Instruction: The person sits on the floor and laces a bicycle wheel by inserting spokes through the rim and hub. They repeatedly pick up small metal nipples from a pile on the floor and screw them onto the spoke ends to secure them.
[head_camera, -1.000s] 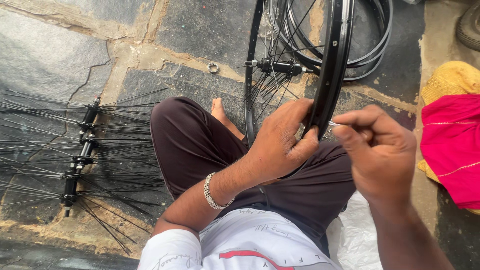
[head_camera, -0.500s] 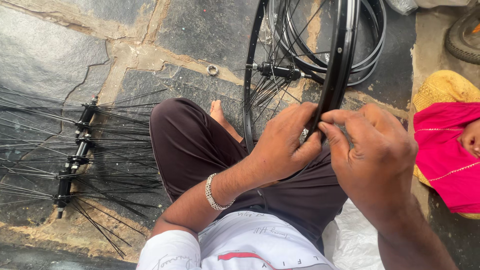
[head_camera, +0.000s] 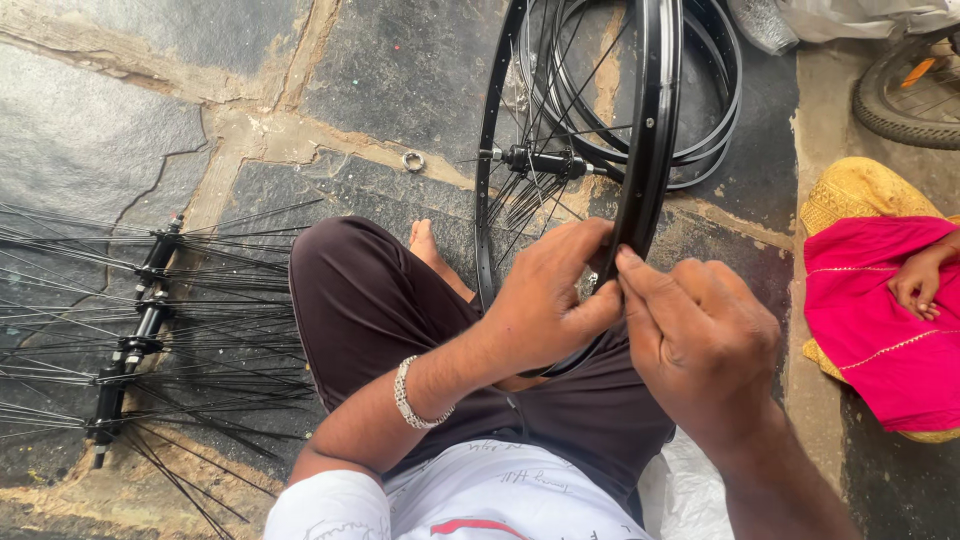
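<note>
Your fingers (head_camera: 640, 275) meet at the near edge of the black wheel rim (head_camera: 655, 150), and that is where everything turns: the rim stands on its edge in front of you, its plane running away from your lap toward the far stones, and both hands close on its lowest, nearest stretch. Your left hand (head_camera: 545, 305) wraps the rim from the left, fingers curled over the top of the metal and thumb pressed up along its side, a firm clasp with no gap showing. Your right hand (head_camera: 700, 340) comes in from the right with its fingertips pinched together against the same spot, thumb touching your left thumb; whether something small sits inside that pinch, you cannot tell, since the fingers hide it. Neither hand is nearer than the other; both are on the rim already.

Just beyond your hands, loose spokes (head_camera: 530, 200) fan down from the hub (head_camera: 540, 162) at the wheel's middle. The rim's bottom rests between your knees, against the dark trousers (head_camera: 370, 300). More black rims (head_camera: 715, 120) lie flat on the stone floor (head_camera: 120, 130) behind it. To your left, well apart, hubs threaded with spokes (head_camera: 140, 320) lie in a row. A small metal ring (head_camera: 413, 160) lies on the stones, and another person in pink cloth (head_camera: 880, 320) sits at your right.
</note>
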